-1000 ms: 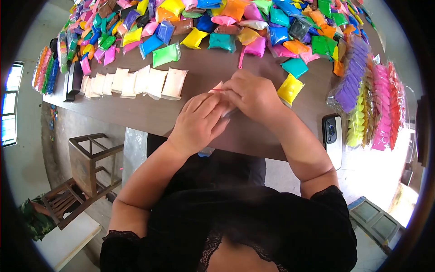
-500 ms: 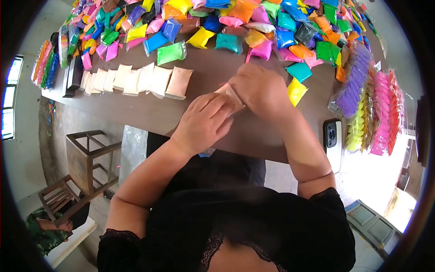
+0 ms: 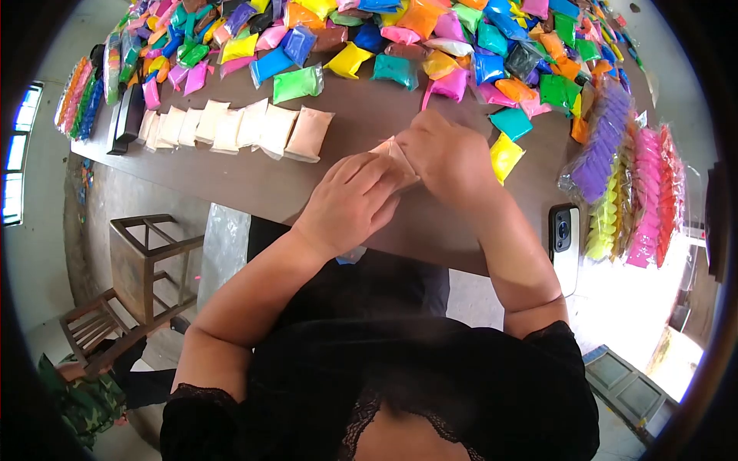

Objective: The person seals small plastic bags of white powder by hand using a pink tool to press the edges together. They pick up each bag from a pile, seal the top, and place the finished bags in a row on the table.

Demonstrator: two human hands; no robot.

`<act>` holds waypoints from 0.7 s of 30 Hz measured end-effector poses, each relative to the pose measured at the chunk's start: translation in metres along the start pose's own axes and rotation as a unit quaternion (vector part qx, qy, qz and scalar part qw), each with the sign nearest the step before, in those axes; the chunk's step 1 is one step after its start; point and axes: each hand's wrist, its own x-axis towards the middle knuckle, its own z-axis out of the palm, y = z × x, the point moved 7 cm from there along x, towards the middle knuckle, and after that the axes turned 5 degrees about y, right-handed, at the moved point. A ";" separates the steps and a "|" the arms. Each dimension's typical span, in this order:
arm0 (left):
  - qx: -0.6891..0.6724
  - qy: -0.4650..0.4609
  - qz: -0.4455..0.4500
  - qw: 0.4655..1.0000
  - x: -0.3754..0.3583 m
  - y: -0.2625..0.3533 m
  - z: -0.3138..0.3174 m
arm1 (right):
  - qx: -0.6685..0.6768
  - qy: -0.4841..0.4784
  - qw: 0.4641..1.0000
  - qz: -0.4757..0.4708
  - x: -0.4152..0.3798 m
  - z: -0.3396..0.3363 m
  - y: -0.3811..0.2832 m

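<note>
A pale peach packet (image 3: 395, 157) is held over the table between my hands. My left hand (image 3: 350, 201) is closed on its left and lower part, with the fingers curled over it. At the packet's upper right edge, my right hand (image 3: 446, 157) is closed in a pinch; its fingertips are partly hidden. To the left lies a row of similar pale packets (image 3: 310, 134), leaning on each other. Beyond my hands are a pink packet (image 3: 449, 84) and a teal packet (image 3: 395, 71), and a yellow packet (image 3: 506, 157) lies right of my right hand.
Many coloured packets (image 3: 419, 17) are heaped along the far side of the brown table (image 3: 254, 180). Bagged purple pieces (image 3: 601, 142) and a phone (image 3: 564, 238) are at the right. A wooden stool (image 3: 138, 269) and a person in camouflage (image 3: 88, 396) are at the lower left.
Both hands keep their hold on the packet, with only a slight shift at its upper edge. The view has shifted slightly. The person at the lower left has changed posture.
</note>
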 end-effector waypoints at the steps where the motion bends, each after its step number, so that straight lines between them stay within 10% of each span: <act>1: -0.001 -0.001 -0.003 1.000 -0.001 0.000 0.001 | -0.010 -0.016 1.000 -0.003 -0.003 0.005 -0.002; 21: 0.014 -0.001 0.009 1.000 0.002 0.001 0.000 | 0.139 0.020 0.980 0.141 -0.008 0.010 0.034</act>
